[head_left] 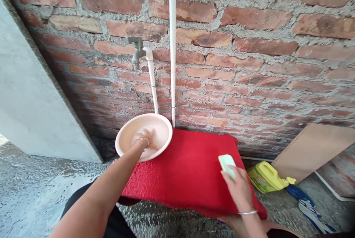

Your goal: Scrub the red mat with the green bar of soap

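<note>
My left hand is dipped in a pale pink basin, under what looks like clear water, with its fingers spread and nothing held. The basin rests on the far left end of a wet red cloth. My right hand grips a pale green, rounded block over the right part of the cloth. Whether that block is a bar of soap or a brush I cannot tell, and whether it touches the cloth is unclear. The cloth is spread over a low support that is mostly hidden.
A tap juts from the brick wall above the basin, beside a white pipe. On the floor at right are a yellow jug, blue-and-white slippers and a leaning board. A pale slab stands at left.
</note>
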Demonstrator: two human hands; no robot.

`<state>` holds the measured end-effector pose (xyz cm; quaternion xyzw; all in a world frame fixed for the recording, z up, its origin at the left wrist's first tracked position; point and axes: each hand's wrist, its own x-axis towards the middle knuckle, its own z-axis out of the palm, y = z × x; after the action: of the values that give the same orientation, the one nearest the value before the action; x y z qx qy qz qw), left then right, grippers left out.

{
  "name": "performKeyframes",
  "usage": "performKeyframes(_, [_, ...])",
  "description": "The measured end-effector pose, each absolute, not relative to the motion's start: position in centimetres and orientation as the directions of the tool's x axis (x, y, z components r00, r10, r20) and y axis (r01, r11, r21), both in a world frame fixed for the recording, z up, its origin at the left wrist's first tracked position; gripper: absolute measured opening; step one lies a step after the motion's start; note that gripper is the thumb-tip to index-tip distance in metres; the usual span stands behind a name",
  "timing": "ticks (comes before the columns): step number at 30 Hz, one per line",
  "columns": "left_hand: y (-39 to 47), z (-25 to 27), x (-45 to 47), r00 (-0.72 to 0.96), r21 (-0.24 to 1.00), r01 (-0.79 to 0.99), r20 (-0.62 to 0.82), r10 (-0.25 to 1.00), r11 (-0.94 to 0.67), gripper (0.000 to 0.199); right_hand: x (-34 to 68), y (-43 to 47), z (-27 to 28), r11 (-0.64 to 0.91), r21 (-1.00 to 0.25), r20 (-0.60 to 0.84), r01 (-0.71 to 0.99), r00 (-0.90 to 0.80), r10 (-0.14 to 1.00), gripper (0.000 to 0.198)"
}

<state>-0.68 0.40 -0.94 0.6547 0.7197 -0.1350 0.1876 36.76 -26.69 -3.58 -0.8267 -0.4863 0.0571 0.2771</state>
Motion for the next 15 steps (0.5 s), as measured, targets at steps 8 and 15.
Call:
performKeyframes(8, [0.1,-0.9,-0.9,-0.029,0.057,0.997,-0.432,0.902,0.060,0.124,20.3,-19.6,-2.9,0.223,-0.359,0.061,0.906,-0.216,0.975,0.031])
performKeyframes(15, [0.4,-1.6,-1.1,-0.010,0.116,0.991,-0.396,0.918,0.061,0.113,29.2,-18.8,-2.5,-0.119,-0.322,0.018,0.939,0.132,0.991,0.030])
